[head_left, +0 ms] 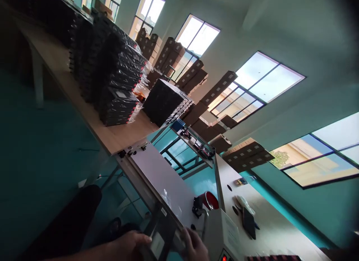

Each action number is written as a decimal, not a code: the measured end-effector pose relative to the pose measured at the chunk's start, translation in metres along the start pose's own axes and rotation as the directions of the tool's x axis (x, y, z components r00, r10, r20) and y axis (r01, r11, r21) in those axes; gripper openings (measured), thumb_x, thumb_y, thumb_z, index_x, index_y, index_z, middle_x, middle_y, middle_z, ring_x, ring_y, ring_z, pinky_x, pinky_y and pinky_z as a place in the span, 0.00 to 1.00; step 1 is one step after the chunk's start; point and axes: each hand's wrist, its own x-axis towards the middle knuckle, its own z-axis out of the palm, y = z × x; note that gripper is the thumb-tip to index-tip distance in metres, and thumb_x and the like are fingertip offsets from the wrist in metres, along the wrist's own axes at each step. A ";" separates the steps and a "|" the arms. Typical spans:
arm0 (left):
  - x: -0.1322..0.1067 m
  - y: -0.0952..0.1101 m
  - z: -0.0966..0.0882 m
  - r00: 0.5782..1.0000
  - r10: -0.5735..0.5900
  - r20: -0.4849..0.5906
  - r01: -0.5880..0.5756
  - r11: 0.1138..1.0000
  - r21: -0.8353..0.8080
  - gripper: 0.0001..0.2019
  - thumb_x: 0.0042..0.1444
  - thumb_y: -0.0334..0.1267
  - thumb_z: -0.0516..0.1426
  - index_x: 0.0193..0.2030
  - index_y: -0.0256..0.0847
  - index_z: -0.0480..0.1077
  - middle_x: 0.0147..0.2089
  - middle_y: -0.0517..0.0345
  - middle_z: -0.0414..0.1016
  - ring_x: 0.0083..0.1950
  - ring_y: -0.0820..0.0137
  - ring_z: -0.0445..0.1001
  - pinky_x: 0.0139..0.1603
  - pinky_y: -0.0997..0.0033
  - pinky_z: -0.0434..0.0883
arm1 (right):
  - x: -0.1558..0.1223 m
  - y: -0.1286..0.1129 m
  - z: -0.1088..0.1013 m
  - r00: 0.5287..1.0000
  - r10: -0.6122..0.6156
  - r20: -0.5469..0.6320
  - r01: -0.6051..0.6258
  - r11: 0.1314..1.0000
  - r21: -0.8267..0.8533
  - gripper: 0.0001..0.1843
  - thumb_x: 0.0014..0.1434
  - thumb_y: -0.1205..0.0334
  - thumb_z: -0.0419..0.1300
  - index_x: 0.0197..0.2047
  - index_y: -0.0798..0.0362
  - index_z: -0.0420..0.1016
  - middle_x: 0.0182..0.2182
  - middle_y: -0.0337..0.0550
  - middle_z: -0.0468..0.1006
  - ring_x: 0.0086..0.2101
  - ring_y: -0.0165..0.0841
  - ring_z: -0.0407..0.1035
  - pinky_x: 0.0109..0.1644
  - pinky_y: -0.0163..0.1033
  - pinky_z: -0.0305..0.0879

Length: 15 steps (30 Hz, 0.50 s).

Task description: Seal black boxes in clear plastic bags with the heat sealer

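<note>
The view is tilted and dim. At the bottom edge my left hand is closed on a dark flat package that carries white labels, its thumb lying along the near side. My right hand is at the package's other side with fingers curled; whether it grips the package's edge or a wrapping is too dark to make out. Just right of that hand stands a pale boxy machine with a red lit display. Beyond the package lies a white work surface with scraps of clear film.
Tall stacks of black film-wrapped packs stand on a wooden table at left. A red-lined bin is beside the machine. A long white table runs along the right, bearing a dark phone-like slab. Cartons line the windows.
</note>
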 end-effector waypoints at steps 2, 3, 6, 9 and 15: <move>0.004 -0.001 -0.005 1.000 -0.001 0.028 0.001 1.000 -0.003 0.06 0.51 0.34 0.63 0.33 0.33 0.76 0.27 0.53 0.79 0.28 0.71 0.77 0.27 0.78 0.70 | 0.023 -0.023 -0.011 0.999 -0.026 0.032 0.027 0.998 -0.048 0.34 0.45 0.33 0.62 0.44 0.54 0.77 0.36 0.48 0.83 0.27 0.38 0.74 0.28 0.40 0.68; 0.007 -0.002 -0.007 0.998 -0.004 0.057 0.004 1.000 -0.001 0.07 0.49 0.35 0.65 0.32 0.32 0.76 0.27 0.52 0.79 0.29 0.70 0.77 0.29 0.78 0.70 | 0.037 -0.033 -0.012 0.998 -0.023 0.057 0.027 0.997 -0.068 0.34 0.45 0.35 0.62 0.45 0.54 0.75 0.39 0.49 0.82 0.25 0.35 0.72 0.27 0.40 0.67; 0.014 -0.004 -0.016 0.991 0.027 0.133 -0.030 0.999 0.021 0.10 0.46 0.37 0.68 0.31 0.32 0.76 0.29 0.50 0.80 0.30 0.70 0.77 0.30 0.78 0.70 | 0.078 -0.053 -0.001 0.981 0.024 0.192 -0.005 0.995 -0.100 0.34 0.45 0.39 0.64 0.49 0.54 0.72 0.42 0.50 0.80 0.18 0.26 0.64 0.22 0.38 0.59; 0.022 -0.005 -0.022 0.989 0.064 0.135 -0.073 0.996 0.056 0.08 0.45 0.37 0.67 0.30 0.34 0.76 0.30 0.51 0.80 0.32 0.69 0.77 0.36 0.76 0.72 | 0.108 -0.060 0.017 0.942 0.077 0.326 -0.036 0.991 -0.129 0.31 0.45 0.46 0.65 0.49 0.54 0.72 0.38 0.47 0.81 0.15 0.22 0.58 0.18 0.34 0.49; 0.023 -0.005 -0.018 0.993 0.042 0.110 -0.054 0.992 0.113 0.10 0.42 0.38 0.68 0.26 0.35 0.73 0.27 0.52 0.79 0.30 0.69 0.77 0.31 0.77 0.70 | 0.122 -0.065 0.037 0.865 0.099 0.491 0.006 0.978 -0.208 0.11 0.37 0.62 0.64 0.29 0.54 0.78 0.15 0.32 0.70 0.14 0.22 0.53 0.19 0.32 0.46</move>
